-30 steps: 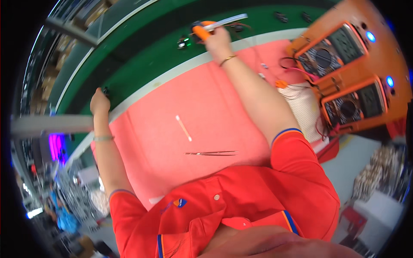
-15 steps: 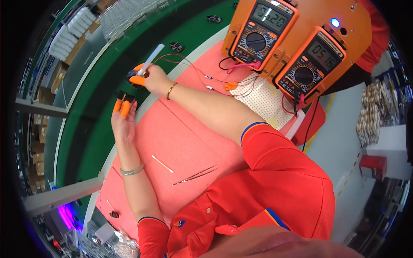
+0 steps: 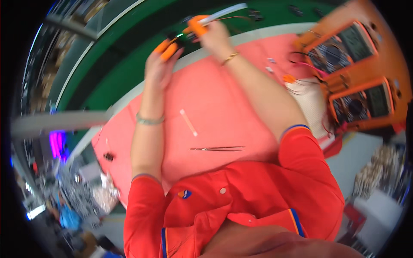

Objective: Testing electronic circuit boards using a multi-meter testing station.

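Both of my hands are raised over the green belt [image 3: 129, 64], just beyond the pink mat. Orange finger covers sit on the fingers of my left hand [image 3: 160, 69], which are closed on a small black part [image 3: 179, 42]. Beside it, my right hand [image 3: 216, 39] also wears orange covers and grips a white pen-like stick [image 3: 226, 11] with a thin red wire near it. A dark piece shows at its fingertips, too blurred to name. Between the two hands a small green light glows. What exactly touches there is hidden by blur.
On the pink mat [image 3: 215, 103] lie tweezers [image 3: 217, 149], a cotton swab [image 3: 188, 122] and a small black part [image 3: 108, 156]. Two orange multimeters [image 3: 342, 48] stand in an orange holder at right, their leads trailing across a white perforated sheet [image 3: 310, 101]. More dark parts rest on the belt.
The whole view has turned, so mat and multimeters appear shifted. My hands are nearer each other, with the black part close to my right fingertips. A green glow now shows between them.
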### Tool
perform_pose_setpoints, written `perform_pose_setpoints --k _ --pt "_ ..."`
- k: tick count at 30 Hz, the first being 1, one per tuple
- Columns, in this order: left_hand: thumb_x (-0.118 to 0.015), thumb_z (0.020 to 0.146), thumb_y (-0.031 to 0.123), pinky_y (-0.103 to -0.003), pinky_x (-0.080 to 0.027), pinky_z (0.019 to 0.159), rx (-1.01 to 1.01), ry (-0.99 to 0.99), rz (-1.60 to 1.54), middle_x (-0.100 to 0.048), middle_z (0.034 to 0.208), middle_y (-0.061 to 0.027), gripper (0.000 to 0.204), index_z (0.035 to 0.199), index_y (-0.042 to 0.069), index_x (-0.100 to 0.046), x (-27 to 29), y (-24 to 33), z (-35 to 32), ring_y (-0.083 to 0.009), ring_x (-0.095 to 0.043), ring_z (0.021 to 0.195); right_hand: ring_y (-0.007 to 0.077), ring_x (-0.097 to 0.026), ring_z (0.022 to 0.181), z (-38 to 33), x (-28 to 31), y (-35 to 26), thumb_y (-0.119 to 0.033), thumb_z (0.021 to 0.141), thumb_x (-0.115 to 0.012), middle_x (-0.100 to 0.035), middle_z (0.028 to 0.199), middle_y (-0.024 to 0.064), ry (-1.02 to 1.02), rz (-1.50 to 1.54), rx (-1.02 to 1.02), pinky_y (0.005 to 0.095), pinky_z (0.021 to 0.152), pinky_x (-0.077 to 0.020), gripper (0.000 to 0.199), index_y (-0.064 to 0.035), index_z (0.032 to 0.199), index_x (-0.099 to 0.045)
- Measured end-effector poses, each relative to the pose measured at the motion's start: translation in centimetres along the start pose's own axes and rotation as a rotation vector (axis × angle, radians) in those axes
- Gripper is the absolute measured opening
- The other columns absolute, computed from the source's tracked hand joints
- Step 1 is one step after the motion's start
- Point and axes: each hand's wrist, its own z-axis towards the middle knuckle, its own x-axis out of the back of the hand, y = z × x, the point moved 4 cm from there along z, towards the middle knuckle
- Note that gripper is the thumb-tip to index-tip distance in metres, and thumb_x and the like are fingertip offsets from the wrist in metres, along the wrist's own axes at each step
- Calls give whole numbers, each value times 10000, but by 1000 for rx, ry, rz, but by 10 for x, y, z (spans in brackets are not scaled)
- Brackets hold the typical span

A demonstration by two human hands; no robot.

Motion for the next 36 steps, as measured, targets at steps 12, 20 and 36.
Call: perform_pose_setpoints --k 12,20,36 --pt "-504 804 58 -291 -415 836 46 -56 259 -512 1016 -81 285 1077 -18 -472 -11 -2 -4 -148 -490 921 66 -503 709 -15 -19 4 -150 782 -578 -555 837 27 -62 60 -9 181 598 -401 240 -21 980 -537" --pt "-532 777 21 -294 -446 810 -127 -100 187 -528 995 -118 271 1037 -12 -464 -12 13 -4 -175 -529 879 70 -516 737 13 16 6 -129 767 -595 -561 842 14 16 232 90 180 616 -407 259 -28 997 -533" --pt "-495 800 64 -336 -464 792 50 -224 -404 -525 993 -161 269 1057 34 -420 -11 8 0 -242 -541 884 79 -531 766 18 33 31 -145 778 -582 -561 885 15 99 109 -16 204 645 -426 262 -32 1009 -530"
